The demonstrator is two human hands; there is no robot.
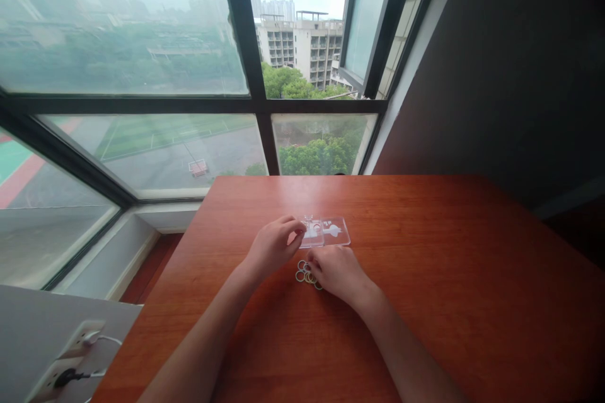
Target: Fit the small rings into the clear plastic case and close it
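A clear, flat plastic case (343, 239) with white printed shapes lies on the wooden table. My left hand (276, 242) is at the case's left side, thumb and fingertips brought together over its edge. Whatever may be between them is too small to make out. Nearer to me is a small pile of thin, pale rings (300, 276), some whitish and some yellowish or greenish. My right hand (339, 269) is over the right part of this pile, palm down, its fingers curled together at the rings. The hand hides some rings, and its fingertips are partly covered.
The reddish-brown table (425, 264) reaches to a dark-framed window (262, 104) at the back and left. One window pane (363, 25) stands open at the upper right. Wall sockets (78, 340) with plugged-in cables are at the lower left. A grey wall (496, 75) rises on the right.
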